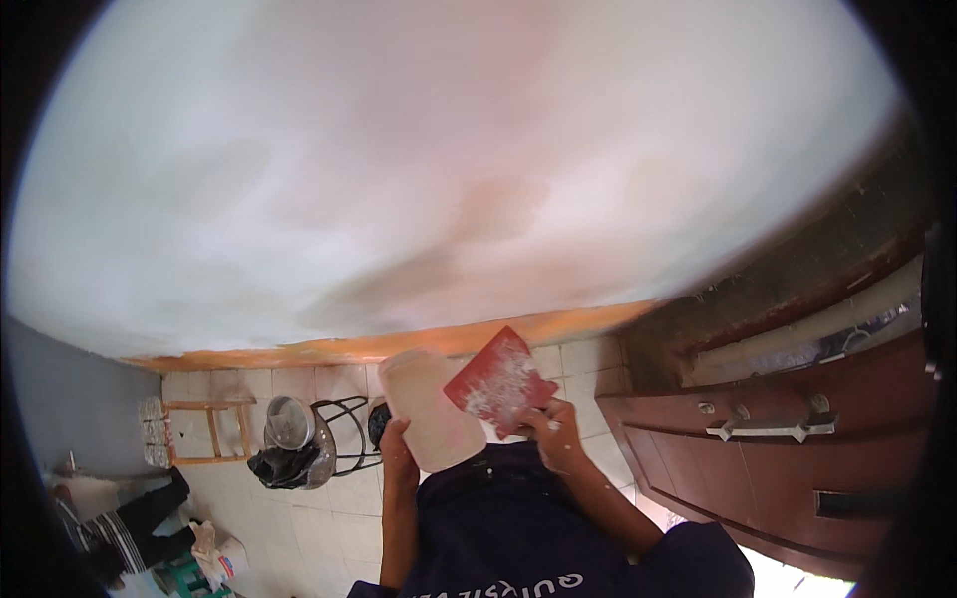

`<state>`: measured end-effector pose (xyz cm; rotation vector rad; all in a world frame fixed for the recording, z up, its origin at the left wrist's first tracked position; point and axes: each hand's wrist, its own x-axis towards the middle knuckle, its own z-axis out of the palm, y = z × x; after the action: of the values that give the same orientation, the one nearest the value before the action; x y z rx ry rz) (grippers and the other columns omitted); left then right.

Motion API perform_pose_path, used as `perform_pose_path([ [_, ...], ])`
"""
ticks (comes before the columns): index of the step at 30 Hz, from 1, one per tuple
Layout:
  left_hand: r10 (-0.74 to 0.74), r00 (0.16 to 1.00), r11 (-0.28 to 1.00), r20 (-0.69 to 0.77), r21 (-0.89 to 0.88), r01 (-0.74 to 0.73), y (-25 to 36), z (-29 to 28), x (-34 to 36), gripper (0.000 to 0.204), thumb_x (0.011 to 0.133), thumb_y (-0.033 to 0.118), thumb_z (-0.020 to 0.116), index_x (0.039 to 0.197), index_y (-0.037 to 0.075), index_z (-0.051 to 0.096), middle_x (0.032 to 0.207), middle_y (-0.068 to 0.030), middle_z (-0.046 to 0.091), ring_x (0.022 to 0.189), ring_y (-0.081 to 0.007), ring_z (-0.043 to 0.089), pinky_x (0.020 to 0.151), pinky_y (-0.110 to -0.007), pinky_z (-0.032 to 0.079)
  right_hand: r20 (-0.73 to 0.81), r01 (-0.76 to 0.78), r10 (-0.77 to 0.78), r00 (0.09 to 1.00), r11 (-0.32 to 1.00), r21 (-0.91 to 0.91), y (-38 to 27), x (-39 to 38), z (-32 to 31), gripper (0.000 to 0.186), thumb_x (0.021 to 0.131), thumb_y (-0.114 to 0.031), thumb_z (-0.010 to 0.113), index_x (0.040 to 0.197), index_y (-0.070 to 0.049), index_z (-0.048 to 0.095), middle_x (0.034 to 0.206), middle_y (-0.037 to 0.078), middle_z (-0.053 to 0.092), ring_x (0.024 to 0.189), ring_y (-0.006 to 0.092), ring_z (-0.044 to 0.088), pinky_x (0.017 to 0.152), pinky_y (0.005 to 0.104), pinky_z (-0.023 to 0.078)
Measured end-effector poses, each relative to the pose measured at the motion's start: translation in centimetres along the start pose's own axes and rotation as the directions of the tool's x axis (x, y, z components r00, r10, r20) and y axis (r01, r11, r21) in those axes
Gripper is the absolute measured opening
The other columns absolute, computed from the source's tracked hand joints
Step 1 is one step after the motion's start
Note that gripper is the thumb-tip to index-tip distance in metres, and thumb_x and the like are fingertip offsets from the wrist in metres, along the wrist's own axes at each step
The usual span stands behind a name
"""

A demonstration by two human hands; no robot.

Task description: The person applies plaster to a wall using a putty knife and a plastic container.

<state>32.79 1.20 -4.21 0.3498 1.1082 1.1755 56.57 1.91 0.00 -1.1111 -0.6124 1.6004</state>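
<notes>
My left hand (399, 456) is closed on the near left edge of a pale, flat, rounded rectangular board (427, 414). My right hand (554, 435) grips a square red putty spreader (501, 381) by its near right corner. White putty is smeared over the spreader's face, and its left corner overlaps the board's right side or comes very close to it. A few white specks show on my right hand and wrist. Ahead of both tools rises a whitish, patchily coated wall (478, 199).
An orange strip (329, 351) runs along the wall's foot. To the left are a stool (347, 439), a round metal container (289, 424), a black plastic bag (284, 466) and a wooden frame (244, 429). A brown door (738, 468) with a metal handle (768, 430) stands right.
</notes>
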Motion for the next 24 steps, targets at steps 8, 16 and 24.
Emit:
perform_pose_path([
  [8, -0.058, 0.973, 0.983, 0.225, -0.16, 0.095, 1.2, 1.9, 0.0, 0.052, 0.087, 0.024, 0.046, 0.13, -0.005, 0.039, 0.122, -0.0185, 0.053, 0.112, -0.0268, 0.055, 0.096, -0.038, 0.045, 0.143, 0.191, -0.151, 0.978, 0.924, -0.33, -7.8, -1.2, 0.6, 0.021, 0.084, -0.008, 0.063, 0.101, 0.005, 0.06, 0.084, 0.008, 0.066, 0.069, 0.0128, 0.061, 0.063, 0.0259, 0.05],
  [16, -0.043, 0.946, 0.991, 0.322, -0.108, 0.082, 3.6, 2.2, -0.8, 0.055, 0.085, 0.022, 0.048, 0.131, -0.003, 0.031, 0.118, -0.0172, 0.052, 0.109, -0.0257, 0.055, 0.094, -0.037, 0.046, 0.014, 0.164, -0.187, 0.982, 0.823, -0.543, -12.4, -4.3, 6.5, 0.023, 0.084, -0.006, 0.064, 0.105, 0.005, 0.06, 0.079, 0.009, 0.066, 0.067, 0.0116, 0.061, 0.059, 0.0276, 0.049],
  [24, -0.001, 0.991, 0.99, 0.133, 0.139, -0.018, 6.1, 2.0, -3.0, 0.059, 0.081, 0.008, 0.054, 0.132, -0.001, 0.026, 0.117, -0.0202, 0.052, 0.105, -0.0246, 0.056, 0.088, -0.035, 0.049, 0.173, 0.326, -0.549, 0.818, 0.193, -0.926, -7.0, -6.3, 13.0, 0.027, 0.083, -0.009, 0.058, 0.108, 0.0, 0.055, 0.077, 0.025, 0.061, 0.067, 0.0404, 0.062, 0.058, 0.0422, 0.051],
])
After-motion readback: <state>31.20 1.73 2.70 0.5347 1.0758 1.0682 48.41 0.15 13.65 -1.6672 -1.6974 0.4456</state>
